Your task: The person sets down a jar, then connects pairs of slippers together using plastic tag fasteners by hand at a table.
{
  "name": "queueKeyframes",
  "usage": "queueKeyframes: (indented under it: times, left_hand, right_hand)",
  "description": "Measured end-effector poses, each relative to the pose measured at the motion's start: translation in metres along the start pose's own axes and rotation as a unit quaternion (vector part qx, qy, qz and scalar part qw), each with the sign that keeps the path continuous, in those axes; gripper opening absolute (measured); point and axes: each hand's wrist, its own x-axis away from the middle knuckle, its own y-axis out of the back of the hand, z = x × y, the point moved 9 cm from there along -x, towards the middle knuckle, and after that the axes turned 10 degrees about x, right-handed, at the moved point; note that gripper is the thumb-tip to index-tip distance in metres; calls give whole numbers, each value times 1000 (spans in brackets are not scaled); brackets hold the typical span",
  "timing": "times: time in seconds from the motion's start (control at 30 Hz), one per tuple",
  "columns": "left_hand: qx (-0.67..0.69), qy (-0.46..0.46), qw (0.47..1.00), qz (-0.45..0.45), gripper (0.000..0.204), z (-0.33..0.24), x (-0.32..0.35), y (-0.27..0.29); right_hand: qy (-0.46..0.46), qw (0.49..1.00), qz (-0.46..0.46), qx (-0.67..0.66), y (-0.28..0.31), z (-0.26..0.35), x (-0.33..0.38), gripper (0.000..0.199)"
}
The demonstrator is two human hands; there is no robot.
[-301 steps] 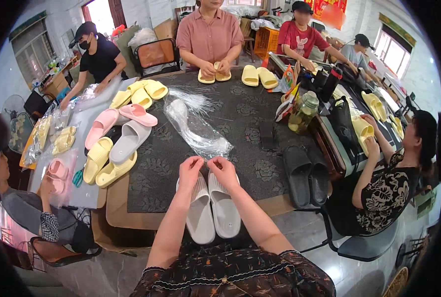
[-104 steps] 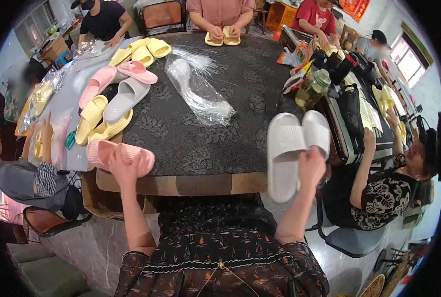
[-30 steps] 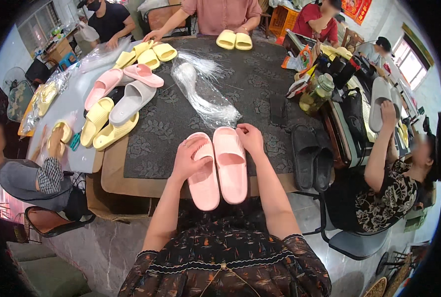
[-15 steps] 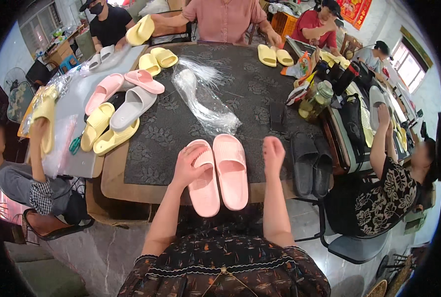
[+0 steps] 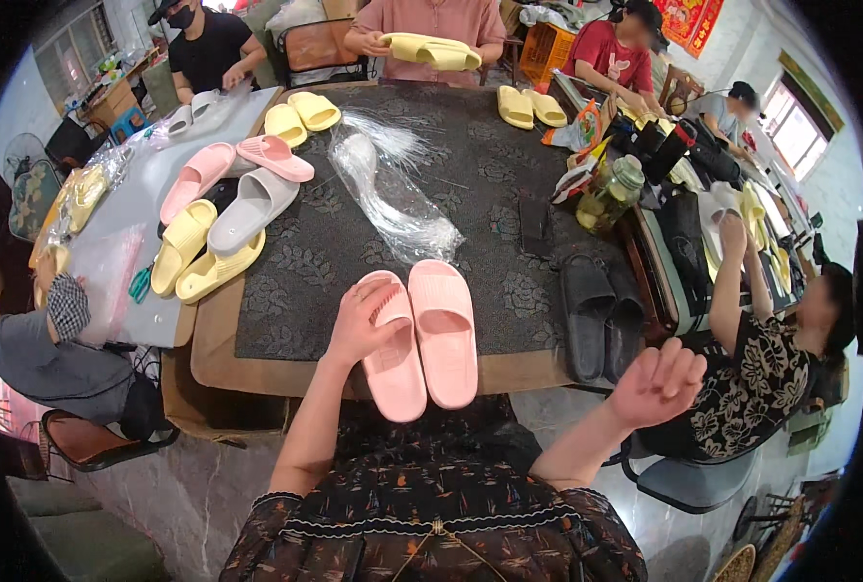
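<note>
Since half a second ago the right hand (image 5: 656,383) has been swung off to the lower right, fingers apart and empty. The pink slippers (image 5: 420,337) are kept paired at the tabletop (image 5: 509,301) edge, steadied under the left hand (image 5: 359,325), fingers curled over one.

Daylight from the windows (image 5: 790,131) on my right lit the room brightly and evenly, shadows stayed soft, the fisheye bent straight edges, and the rim went black.
</note>
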Motion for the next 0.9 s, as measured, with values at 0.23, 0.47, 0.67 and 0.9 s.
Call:
queueKeyframes:
  times: [0.23,0.47,0.67,0.9]
  left_hand:
    - [39,3,997,63,52,-91,-5,3]
    - [242,53,968,32,33,-100,15,-9]
    - [317,106,941,42,29,-75,29,-14]
    - [399,211,889,71,15,-55,37,-22]
  right_hand:
    - [-361,851,106,367,-29,-141,94,2]
    - [-499,793,181,299,-38,-200,172,6]
    - [-634,764,59,102,-35,-208,203,15]
    - [-691,721,30,50,-34,-207,216,18]
